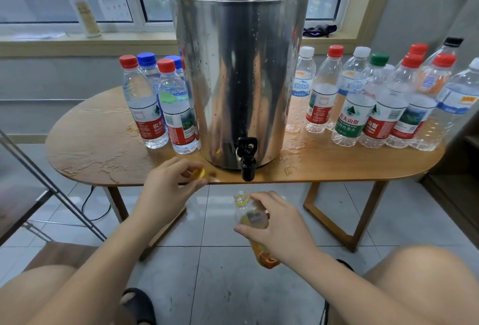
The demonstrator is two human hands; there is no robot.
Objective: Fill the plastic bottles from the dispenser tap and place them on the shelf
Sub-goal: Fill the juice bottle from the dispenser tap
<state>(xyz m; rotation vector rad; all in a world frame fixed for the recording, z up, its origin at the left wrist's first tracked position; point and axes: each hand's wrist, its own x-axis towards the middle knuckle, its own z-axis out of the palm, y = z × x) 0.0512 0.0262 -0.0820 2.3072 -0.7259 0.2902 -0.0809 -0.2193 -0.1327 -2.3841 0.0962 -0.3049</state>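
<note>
A tall steel dispenser (238, 70) stands on the wooden table (98, 143), its black tap (247, 158) hanging over the front edge. My right hand (280, 228) grips an uncapped clear bottle with an orange label (246, 210), held tilted just below the tap; the bottle looks empty. My left hand (171, 184) rests at the table edge left of the tap, fingers closed on a yellow cap (201, 173). Capped full bottles (158, 106) stand left of the dispenser. Several capped bottles (375, 101) stand on its right.
Water is spilled over the tabletop around the dispenser. A tall pale bottle (84, 10) and a dark cloth (320, 30) lie on the windowsill behind. A metal frame (51, 184) slants at the left. My knees and a black sandal (137, 306) sit over the tiled floor.
</note>
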